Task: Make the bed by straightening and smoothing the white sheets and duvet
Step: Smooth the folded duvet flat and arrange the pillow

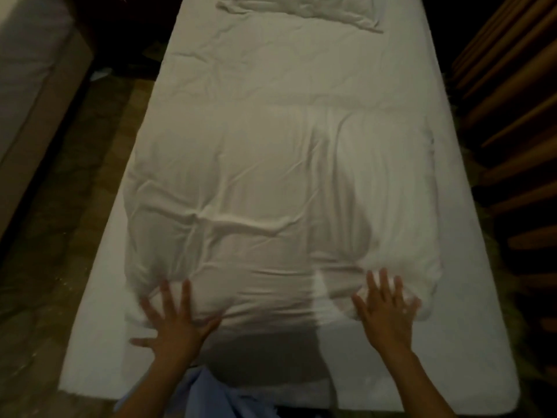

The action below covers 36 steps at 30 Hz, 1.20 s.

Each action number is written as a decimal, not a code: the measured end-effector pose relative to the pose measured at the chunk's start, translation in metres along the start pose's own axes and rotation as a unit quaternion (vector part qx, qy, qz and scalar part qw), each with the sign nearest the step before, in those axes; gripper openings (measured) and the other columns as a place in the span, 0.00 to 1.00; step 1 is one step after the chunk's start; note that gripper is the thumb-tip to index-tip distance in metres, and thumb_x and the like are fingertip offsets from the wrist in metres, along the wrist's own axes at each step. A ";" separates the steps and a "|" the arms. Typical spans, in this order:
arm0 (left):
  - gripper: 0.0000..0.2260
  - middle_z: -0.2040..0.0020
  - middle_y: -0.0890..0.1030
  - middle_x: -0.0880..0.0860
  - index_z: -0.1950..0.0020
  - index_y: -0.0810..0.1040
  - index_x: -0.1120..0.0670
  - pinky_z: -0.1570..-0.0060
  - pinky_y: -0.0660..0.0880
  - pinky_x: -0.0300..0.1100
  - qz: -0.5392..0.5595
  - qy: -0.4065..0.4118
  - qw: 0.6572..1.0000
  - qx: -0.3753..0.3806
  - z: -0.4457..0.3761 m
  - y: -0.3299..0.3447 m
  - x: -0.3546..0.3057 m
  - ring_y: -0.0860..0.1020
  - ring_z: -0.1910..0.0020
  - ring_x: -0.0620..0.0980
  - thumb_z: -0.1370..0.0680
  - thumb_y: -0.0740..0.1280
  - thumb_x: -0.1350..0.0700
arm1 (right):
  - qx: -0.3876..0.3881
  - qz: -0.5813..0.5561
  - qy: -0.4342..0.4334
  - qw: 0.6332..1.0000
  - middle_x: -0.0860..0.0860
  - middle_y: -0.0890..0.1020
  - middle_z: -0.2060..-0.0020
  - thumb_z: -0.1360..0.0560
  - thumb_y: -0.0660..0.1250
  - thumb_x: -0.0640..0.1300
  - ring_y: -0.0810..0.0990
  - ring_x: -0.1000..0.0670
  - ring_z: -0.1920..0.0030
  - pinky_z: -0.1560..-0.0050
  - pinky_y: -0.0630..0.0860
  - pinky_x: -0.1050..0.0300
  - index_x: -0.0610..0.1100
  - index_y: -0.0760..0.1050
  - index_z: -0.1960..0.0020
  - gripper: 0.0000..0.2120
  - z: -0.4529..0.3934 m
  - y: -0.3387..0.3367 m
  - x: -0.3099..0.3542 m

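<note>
A white duvet [271,200] lies wrinkled over the middle and near part of a narrow bed covered by a white sheet [301,70]. A white pillow [301,9] sits at the far end. My left hand [177,321] presses flat on the duvet's near left edge with fingers spread. Fingers spread too, my right hand [387,309] lies flat on the near right corner of the duvet. Both hands are blurred. The near end of the mattress [452,372] shows bare sheet.
A second bed [30,86] stands at the far left across a strip of patterned floor [60,236]. Brown curtain folds [512,116] hang close along the bed's right side. Light blue clothing [211,396] shows at the bottom edge.
</note>
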State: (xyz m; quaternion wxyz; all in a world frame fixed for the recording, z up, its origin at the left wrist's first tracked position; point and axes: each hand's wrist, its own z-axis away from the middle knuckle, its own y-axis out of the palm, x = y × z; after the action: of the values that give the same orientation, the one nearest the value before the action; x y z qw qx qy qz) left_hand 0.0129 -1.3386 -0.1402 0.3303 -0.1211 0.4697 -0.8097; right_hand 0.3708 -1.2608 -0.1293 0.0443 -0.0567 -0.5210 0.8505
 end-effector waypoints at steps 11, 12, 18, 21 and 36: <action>0.31 0.22 0.45 0.58 0.23 0.48 0.48 0.31 0.39 0.65 0.061 0.110 0.978 -0.165 -0.009 -0.084 -0.119 0.41 0.24 0.60 0.22 0.54 0.38 | -0.186 -0.178 -0.107 0.960 0.41 0.56 0.26 0.22 0.50 0.61 0.51 0.35 0.26 0.29 0.46 0.35 0.48 0.58 0.26 0.29 0.002 -0.098 0.104; 0.32 0.22 0.43 0.57 0.23 0.45 0.49 0.32 0.38 0.64 0.060 0.131 0.974 -0.175 -0.010 -0.087 -0.138 0.40 0.24 0.59 0.21 0.53 0.39 | -0.214 -0.181 -0.151 0.948 0.40 0.59 0.26 0.21 0.56 0.56 0.54 0.34 0.27 0.30 0.49 0.33 0.48 0.60 0.27 0.25 0.001 -0.105 0.125; 0.36 0.23 0.37 0.49 0.25 0.37 0.41 0.36 0.41 0.73 0.090 0.093 0.982 -0.134 -0.053 -0.077 -0.140 0.37 0.25 0.59 0.27 0.47 0.30 | -0.183 -0.039 -0.215 0.959 0.48 0.51 0.23 0.21 0.49 0.59 0.47 0.42 0.24 0.29 0.40 0.34 0.54 0.47 0.24 0.27 -0.054 -0.095 0.125; 0.41 0.24 0.33 0.47 0.25 0.37 0.40 0.36 0.40 0.72 0.164 -0.120 0.978 -0.054 -0.056 -0.040 -0.052 0.33 0.28 0.65 0.30 0.52 0.27 | -0.165 -0.041 -0.030 0.985 0.45 0.48 0.23 0.20 0.50 0.60 0.46 0.40 0.24 0.29 0.43 0.35 0.51 0.47 0.23 0.29 -0.065 -0.061 0.024; 0.36 0.24 0.34 0.48 0.26 0.32 0.44 0.36 0.31 0.67 0.071 0.138 0.977 -0.146 -0.029 -0.081 -0.143 0.34 0.25 0.54 0.28 0.38 0.28 | -0.237 -0.122 -0.321 0.909 0.46 0.61 0.26 0.20 0.52 0.51 0.56 0.43 0.25 0.29 0.48 0.39 0.53 0.55 0.25 0.24 -0.035 -0.115 0.171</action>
State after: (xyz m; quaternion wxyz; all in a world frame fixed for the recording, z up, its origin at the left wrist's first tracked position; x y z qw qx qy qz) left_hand 0.0719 -1.1988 -0.0713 0.2977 -0.0216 0.6315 -0.7156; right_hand 0.2082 -1.1546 -0.0516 -0.0369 0.2747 -0.6964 0.6619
